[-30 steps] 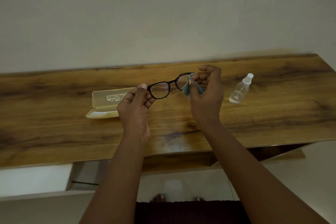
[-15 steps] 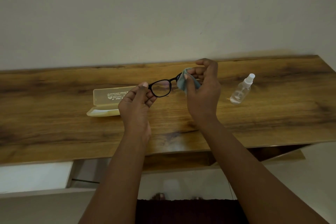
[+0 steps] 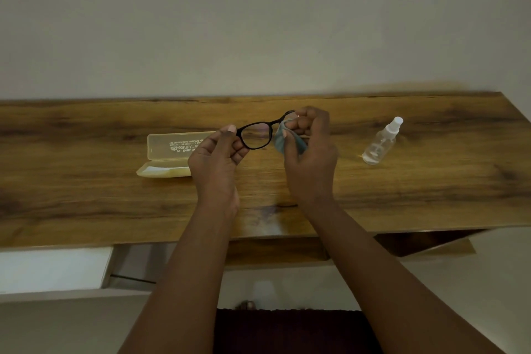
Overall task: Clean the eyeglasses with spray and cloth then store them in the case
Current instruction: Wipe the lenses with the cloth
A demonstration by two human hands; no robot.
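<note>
Mid-task: left hand (image 3: 214, 161) is pinching the eyeglasses (image 3: 256, 135) at their left end above the wooden table (image 3: 86, 204); right hand (image 3: 309, 152) is pinching the cloth (image 3: 280, 142) over the right lens. Wiping ongoing; open case (image 3: 169, 156) far left is waiting, spray bottle (image 3: 380, 142) standing right.

**Both hands raised, fingers curled in pinching grips**

2 bare forearms reach forward and up from the bottom edge, converging slightly toward the middle. The left hand (image 3: 216, 158) shows its back to the camera, thumb and curled fingers pinching the eyeglasses (image 3: 256, 135) at their left end. The right hand (image 3: 311, 158) sits just beside it at the same height, thumb and bent fingers gripping the cloth (image 3: 280, 142) against the other lens.
</note>
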